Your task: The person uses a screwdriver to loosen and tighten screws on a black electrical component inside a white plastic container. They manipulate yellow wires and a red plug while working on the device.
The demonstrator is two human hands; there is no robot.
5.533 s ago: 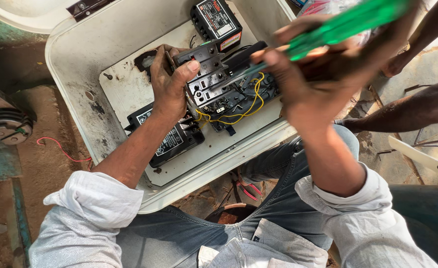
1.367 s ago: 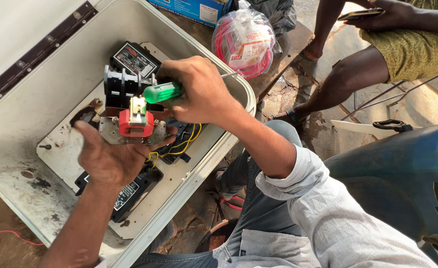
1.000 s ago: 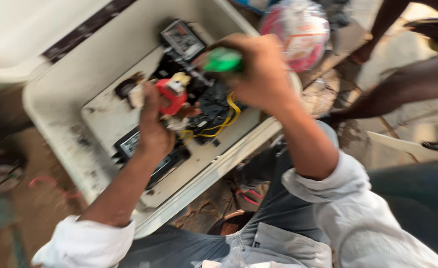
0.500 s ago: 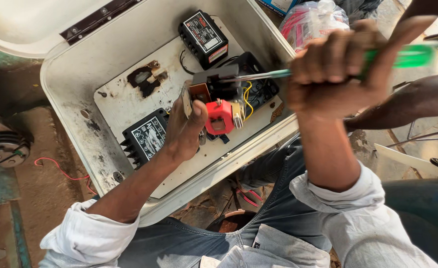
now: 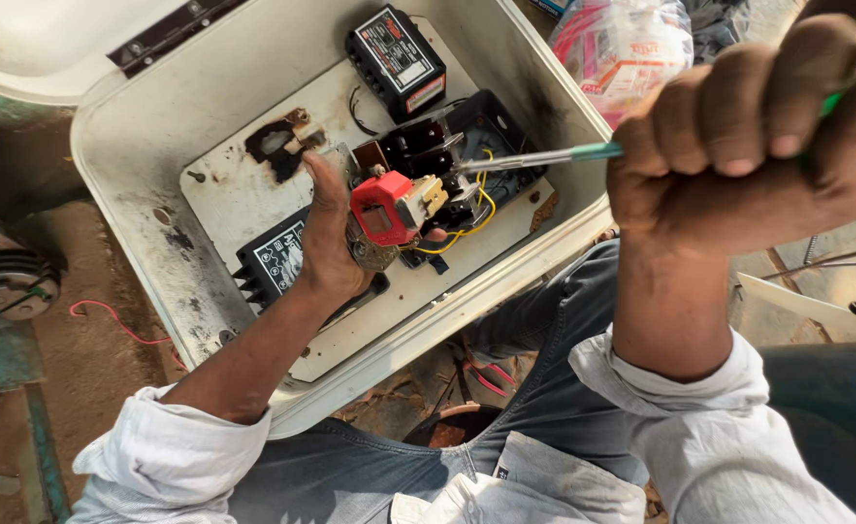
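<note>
With the left hand [image 5: 326, 247] gripping the red-cored coil part [image 5: 389, 209] inside the white enclosure [image 5: 137, 194], keep the right hand [image 5: 748, 146] fisted on the screwdriver [image 5: 534, 157], its tip squarely seated at the part's terminal, yellow wires [image 5: 476, 209] clear.

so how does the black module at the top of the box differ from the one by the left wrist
The top black module has a red-edged label and lies clear of both hands; the lower black module has a white-printed face and is partly covered by the left hand. Both sit on the white mounting plate.
</note>
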